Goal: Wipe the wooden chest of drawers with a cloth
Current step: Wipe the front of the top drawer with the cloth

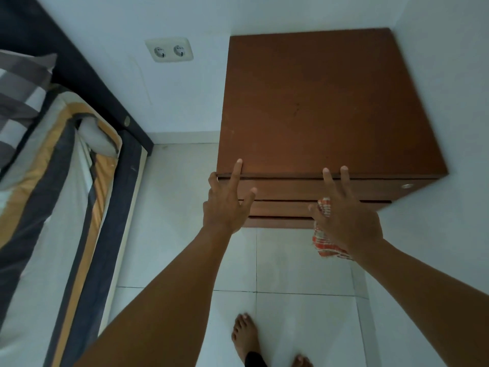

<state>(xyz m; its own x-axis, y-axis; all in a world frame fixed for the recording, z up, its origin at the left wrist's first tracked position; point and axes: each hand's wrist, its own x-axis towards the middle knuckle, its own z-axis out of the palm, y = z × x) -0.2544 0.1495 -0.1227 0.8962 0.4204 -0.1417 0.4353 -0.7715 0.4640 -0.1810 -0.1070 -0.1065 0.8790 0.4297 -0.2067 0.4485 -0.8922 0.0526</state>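
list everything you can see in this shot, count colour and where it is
chest of drawers: 1, reddish-brown wood, in the room corner at upper right, top bare
cloth: 1, orange and white check, hanging under the right hand in front of the drawer fronts
wall socket: 1 double, white, on the wall left of the chest
bed frame: 1, black, along the left
mattress: 1, covered in grey, orange and dark stripes, at left
pillow: 1, grey check, far left
floor tiles: white, below the chest
feet: 2, bare, bottom centre
left hand: fingers spread, fingertip on the chest's front edge
right hand: fingers spread, holding the cloth
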